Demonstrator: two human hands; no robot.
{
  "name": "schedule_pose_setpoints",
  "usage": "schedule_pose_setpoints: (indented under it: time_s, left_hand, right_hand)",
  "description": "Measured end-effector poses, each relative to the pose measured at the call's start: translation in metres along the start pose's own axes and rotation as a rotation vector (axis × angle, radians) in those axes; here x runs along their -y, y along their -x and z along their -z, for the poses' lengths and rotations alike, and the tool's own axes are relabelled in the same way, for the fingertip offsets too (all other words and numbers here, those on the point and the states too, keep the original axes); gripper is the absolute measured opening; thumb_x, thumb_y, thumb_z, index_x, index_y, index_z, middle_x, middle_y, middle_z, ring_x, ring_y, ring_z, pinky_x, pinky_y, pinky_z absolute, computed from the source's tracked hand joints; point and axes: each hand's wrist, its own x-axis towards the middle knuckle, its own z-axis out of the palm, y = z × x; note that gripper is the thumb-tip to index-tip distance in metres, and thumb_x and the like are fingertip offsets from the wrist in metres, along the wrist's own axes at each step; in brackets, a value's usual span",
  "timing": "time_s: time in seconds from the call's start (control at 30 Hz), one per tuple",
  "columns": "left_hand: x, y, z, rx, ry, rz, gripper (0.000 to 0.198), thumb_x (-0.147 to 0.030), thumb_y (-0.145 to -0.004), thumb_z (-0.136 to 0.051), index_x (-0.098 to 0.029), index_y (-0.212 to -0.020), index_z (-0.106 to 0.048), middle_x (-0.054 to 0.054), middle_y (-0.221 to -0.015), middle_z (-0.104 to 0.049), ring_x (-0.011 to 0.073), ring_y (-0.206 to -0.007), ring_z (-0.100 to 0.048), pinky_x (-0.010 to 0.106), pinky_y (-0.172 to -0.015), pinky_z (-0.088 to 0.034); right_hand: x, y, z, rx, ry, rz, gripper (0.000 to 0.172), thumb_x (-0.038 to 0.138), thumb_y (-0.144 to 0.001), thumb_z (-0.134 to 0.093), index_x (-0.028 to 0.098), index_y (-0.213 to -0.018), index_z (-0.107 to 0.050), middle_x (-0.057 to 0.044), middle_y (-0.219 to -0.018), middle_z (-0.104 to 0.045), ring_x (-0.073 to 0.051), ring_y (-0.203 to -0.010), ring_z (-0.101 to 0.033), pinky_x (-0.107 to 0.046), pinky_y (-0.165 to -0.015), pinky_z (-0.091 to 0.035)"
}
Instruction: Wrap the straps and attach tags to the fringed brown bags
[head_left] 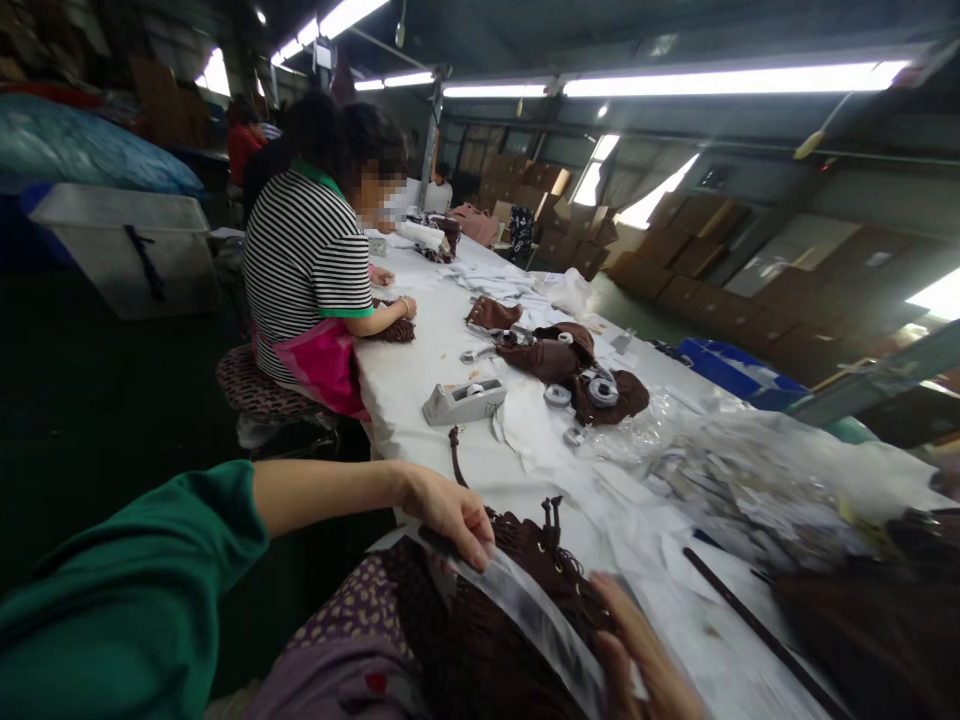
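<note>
**Desk:** Where is the work?

**Photographer:** A dark brown fringed bag [480, 625] lies on a seated worker's lap, over a purple dotted cloth [341, 625], at the near edge of a long white-covered table [525, 450]. A clear plastic strip [536, 630] runs diagonally across the fringe

**Desk:** And the hands?

**Photographer:** The left hand [442, 510], at the end of a green sleeve [127, 560] and a nearly level forearm, curls narrowly over the strip's upper edge, its fingertips pressing down. The right hand [637, 655] lies at lower right, its fingers long and slightly apart beside the strip. The frame crops it, so its hold cannot be told

**Desk:** What would good handling look like?

**Photographer:** Probably even pressure from both hands, with the strip flat and the fringe straight beneath it, so the film neither creases nor traps strands

**Desk:** What else is nearby?

**Photographer:** A grey tape dispenser [465, 402], tape rolls [604, 392] and brown bag pieces [544, 358] sit on the table. Farther along, a co-worker in a striped shirt [307, 265] works at its edge
</note>
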Motion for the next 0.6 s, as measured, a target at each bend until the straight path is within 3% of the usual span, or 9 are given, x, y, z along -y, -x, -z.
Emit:
schedule_pose_setpoints:
  time_s: [0.03,0.1,0.2,0.3,0.4,0.5,0.6]
  left_hand:
    - [-0.002,-0.005,-0.004,0.019,-0.005,-0.015,0.027,-0.04,-0.062,-0.079,-0.019,-0.076,-0.068,-0.003,-0.056,-0.062,0.0109,-0.046,-0.054,0.019,-0.04,-0.041]
    - [-0.003,-0.009,-0.007,0.041,-0.025,-0.03,0.033,-0.042,-0.061,-0.08,-0.019,-0.081,-0.069,-0.003,-0.062,-0.066,0.0124,-0.05,-0.057,0.021,-0.044,-0.045]
    - [0.008,-0.003,0.002,0.073,-0.087,0.022,0.037,-0.047,-0.059,-0.08,-0.018,-0.079,-0.069,0.0,-0.062,-0.067,0.0157,-0.053,-0.061,0.024,-0.048,-0.049]
    - [0.027,0.007,0.013,0.071,-0.129,0.081,0.04,-0.053,-0.059,-0.078,-0.017,-0.068,-0.067,0.001,-0.055,-0.066,0.0143,-0.05,-0.059,0.022,-0.048,-0.047]
    - [0.04,0.008,0.016,0.02,-0.103,0.052,0.042,-0.056,-0.058,-0.077,-0.016,-0.069,-0.068,0.0,-0.056,-0.067,0.0132,-0.05,-0.059,0.021,-0.05,-0.047]
    - [0.044,0.003,0.012,0.014,-0.088,0.026,0.044,-0.055,-0.055,-0.079,-0.016,-0.071,-0.069,0.001,-0.059,-0.068,0.0144,-0.052,-0.059,0.022,-0.05,-0.047]
    - [0.043,-0.004,0.009,0.016,-0.076,0.029,0.043,-0.054,-0.054,-0.08,-0.016,-0.069,-0.068,0.001,-0.058,-0.068,0.0139,-0.05,-0.059,0.021,-0.048,-0.045]
  right_hand:
    - [0.021,-0.005,-0.011,0.106,-0.087,-0.008,0.045,0.052,-0.09,-0.04,0.022,-0.114,-0.064,-0.01,-0.11,-0.068,-0.026,-0.102,-0.064,-0.034,-0.085,-0.053]
    - [0.049,-0.008,-0.029,0.243,-0.227,-0.085,0.043,0.048,-0.093,-0.038,0.02,-0.088,-0.07,-0.005,-0.081,-0.071,-0.02,-0.075,-0.067,-0.024,-0.068,-0.054]
    - [0.058,-0.002,-0.039,0.199,-0.276,-0.205,0.048,0.047,-0.093,-0.04,0.018,-0.064,-0.063,0.0,-0.056,-0.06,-0.013,-0.052,-0.057,-0.017,-0.051,-0.047]
    - [0.05,0.004,-0.038,0.105,-0.225,-0.208,0.044,0.046,-0.091,-0.046,0.017,-0.064,-0.063,0.001,-0.055,-0.057,-0.011,-0.05,-0.054,-0.016,-0.053,-0.045]
    - [0.049,0.003,-0.042,0.139,-0.192,-0.129,0.038,0.041,-0.093,-0.045,0.017,-0.072,-0.066,0.0,-0.06,-0.063,-0.011,-0.052,-0.058,-0.016,-0.055,-0.045]
    - [0.055,0.0,-0.051,0.126,-0.167,-0.031,0.031,0.036,-0.094,-0.044,0.017,-0.087,-0.068,-0.003,-0.075,-0.071,-0.014,-0.064,-0.067,-0.017,-0.061,-0.049]
    - [0.063,-0.004,-0.06,0.03,-0.107,0.025,0.03,0.034,-0.094,-0.044,0.016,-0.1,-0.067,-0.006,-0.09,-0.074,-0.017,-0.076,-0.071,-0.019,-0.068,-0.052]
